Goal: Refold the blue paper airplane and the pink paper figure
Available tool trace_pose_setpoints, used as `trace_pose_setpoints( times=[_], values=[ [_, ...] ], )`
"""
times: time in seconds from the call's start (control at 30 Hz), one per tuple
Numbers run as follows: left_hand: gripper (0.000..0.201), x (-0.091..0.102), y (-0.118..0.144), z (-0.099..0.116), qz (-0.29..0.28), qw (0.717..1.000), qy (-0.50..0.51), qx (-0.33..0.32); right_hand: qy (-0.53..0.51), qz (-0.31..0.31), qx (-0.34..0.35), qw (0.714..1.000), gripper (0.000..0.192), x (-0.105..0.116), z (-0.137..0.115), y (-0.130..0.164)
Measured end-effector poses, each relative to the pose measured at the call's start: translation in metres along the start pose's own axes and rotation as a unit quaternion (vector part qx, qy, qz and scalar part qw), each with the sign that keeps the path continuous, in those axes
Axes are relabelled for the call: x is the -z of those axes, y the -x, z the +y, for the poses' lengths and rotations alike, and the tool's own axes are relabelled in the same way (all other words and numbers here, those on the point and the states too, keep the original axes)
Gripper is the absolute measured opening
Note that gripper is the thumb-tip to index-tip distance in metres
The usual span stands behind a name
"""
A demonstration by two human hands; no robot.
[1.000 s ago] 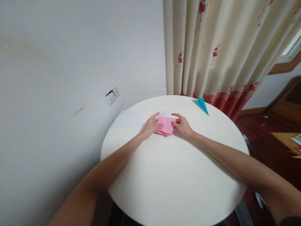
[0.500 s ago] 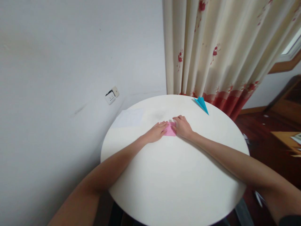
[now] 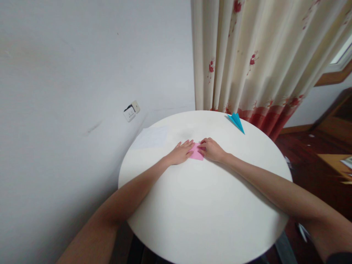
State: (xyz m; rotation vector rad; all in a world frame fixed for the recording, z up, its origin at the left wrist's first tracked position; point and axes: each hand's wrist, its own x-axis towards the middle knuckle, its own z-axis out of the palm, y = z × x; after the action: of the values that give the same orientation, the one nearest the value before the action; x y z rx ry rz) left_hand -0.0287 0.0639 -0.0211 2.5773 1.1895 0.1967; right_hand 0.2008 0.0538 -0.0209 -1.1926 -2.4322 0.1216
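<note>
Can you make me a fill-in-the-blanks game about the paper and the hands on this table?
Both hands press flat on the ____ paper.
The blue paper plane lies near the curtain with ____ hand touching it.
The table is ____ in shape.
The left hand and right hand rest on the same ____.

Missing words: pink; no; round; paper

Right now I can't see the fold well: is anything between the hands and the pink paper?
Nothing visible. The left hand and right hand both press flat on the pink folded paper, on the white round table.
</note>
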Motion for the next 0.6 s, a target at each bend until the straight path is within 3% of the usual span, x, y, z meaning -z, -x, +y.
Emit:
trace_pose_setpoints(
  times=[0.17,0.3,0.43,0.6],
  values=[
    [0.054,-0.002,-0.001,-0.003,0.02,1.0,-0.001,0.023,0.0,-0.005,0.03,1.0,0.032,-0.006,-0.005,0.003],
    [0.055,-0.002,-0.002,-0.002,0.018,1.0,0.003,0.02,-0.003,-0.059,0.079,0.995,0.049,-0.013,-0.011,0.006],
    [0.057,-0.003,0.0,0.003,0.017,0.999,-0.007,0.028,0.007,-0.107,0.047,0.993,0.061,-0.013,-0.018,0.008],
    [0.064,-0.005,0.006,0.01,0.005,1.0,-0.012,-0.006,0.023,-0.118,0.007,0.993,0.062,-0.012,-0.016,0.006]
  ],
)
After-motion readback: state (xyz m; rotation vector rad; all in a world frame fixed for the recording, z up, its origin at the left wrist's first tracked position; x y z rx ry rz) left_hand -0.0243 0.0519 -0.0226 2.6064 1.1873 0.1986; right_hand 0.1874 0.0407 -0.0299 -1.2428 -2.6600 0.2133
